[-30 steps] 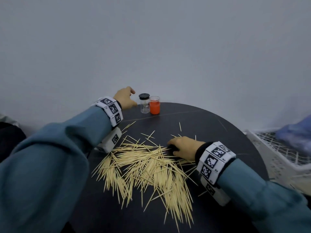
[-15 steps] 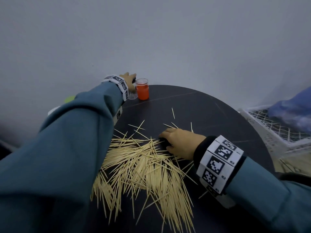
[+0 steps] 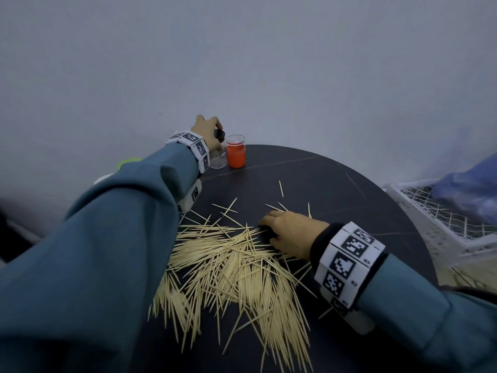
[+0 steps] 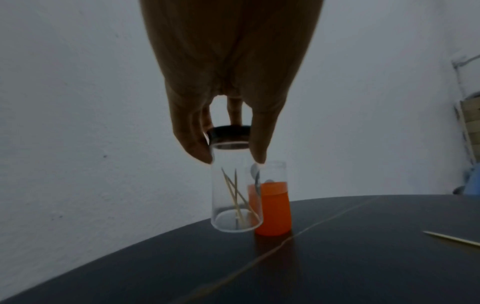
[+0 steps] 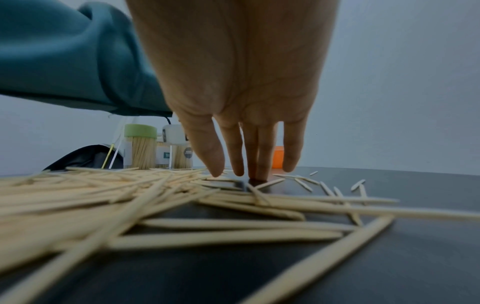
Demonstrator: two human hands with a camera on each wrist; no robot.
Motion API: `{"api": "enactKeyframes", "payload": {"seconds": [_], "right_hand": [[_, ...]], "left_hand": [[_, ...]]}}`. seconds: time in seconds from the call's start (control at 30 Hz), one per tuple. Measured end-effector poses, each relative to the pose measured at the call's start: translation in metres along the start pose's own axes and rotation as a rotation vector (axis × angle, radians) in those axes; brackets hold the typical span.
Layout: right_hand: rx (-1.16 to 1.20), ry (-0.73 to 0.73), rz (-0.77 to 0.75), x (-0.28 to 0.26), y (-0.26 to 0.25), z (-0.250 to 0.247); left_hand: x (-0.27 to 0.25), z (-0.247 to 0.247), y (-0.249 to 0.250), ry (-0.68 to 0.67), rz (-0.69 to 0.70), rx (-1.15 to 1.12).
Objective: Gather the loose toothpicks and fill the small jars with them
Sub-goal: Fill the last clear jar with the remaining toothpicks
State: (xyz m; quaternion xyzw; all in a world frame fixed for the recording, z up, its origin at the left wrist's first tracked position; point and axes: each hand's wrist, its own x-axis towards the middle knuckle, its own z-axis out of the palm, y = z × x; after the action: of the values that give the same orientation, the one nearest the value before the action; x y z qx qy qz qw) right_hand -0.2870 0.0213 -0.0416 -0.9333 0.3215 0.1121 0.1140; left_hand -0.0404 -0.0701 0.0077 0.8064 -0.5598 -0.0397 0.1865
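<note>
round dark table (image 3: 336, 189), pale seam line crossing its far part. white wire basket (image 3: 441, 222) off the right edge, a blue bundle in it.

toothpick pile (image 3: 231, 267): large loose heap on the near-centre of the table, fanning toward the near edge; a few strays (image 3: 281, 188) lie apart on the far side.

right hand (image 3: 293, 234): palm down at the right edge of the pile. right wrist view shows what the head view hides: fingers (image 5: 262, 156) straight and slightly spread, tips down on the tabletop among the sticks, nothing pinched. a small dark object sits under the fingertips in the head view; cannot identify it, possibly a lid.

left hand (image 3: 207, 133): reached to the far left of the table. left wrist view shows thumb and fingers curled round the top of the clear jar (image 4: 235, 197), gripping at its black cap (image 4: 228, 134). the jar is tilted, its base off or barely at the table edge; the head view shows only its lower half (image 3: 217, 161) below the wrist band.

clear jar contents, left wrist view only: a few toothpicks (image 4: 235, 193) leaning inside.

orange jar (image 3: 236, 154): upright on the table, just right of the clear jar, clear rim above the orange part.

right wrist view only: two filled toothpick containers (image 5: 141, 147) beyond the table's left edge, one with a green cap.
</note>
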Motion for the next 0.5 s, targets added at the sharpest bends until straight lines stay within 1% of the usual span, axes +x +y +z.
{"api": "enactKeyframes", "payload": {"seconds": [0.07, 0.17, 0.23, 0.3, 0.4, 0.5], "right_hand": [[-0.008, -0.003, 0.001, 0.0, 0.0, 0.0], [-0.031, -0.011, 0.009, 0.0, -0.001, 0.0], [-0.057, -0.025, 0.004, 0.0, -0.002, -0.002], [-0.076, -0.04, -0.001, -0.001, -0.002, -0.006], [-0.111, -0.055, 0.009, -0.001, -0.003, -0.01], [-0.136, -0.06, 0.024, -0.002, -0.009, -0.014]], "left_hand": [[-0.014, -0.012, 0.004, 0.062, 0.027, -0.054], [-0.039, -0.036, 0.011, 0.111, 0.086, -0.116], [-0.056, -0.05, 0.014, 0.13, 0.106, -0.197], [-0.076, -0.062, 0.017, 0.151, 0.094, -0.274], [-0.107, -0.071, 0.02, 0.179, 0.106, -0.305], [-0.14, -0.07, 0.022, 0.167, 0.154, -0.353]]}}
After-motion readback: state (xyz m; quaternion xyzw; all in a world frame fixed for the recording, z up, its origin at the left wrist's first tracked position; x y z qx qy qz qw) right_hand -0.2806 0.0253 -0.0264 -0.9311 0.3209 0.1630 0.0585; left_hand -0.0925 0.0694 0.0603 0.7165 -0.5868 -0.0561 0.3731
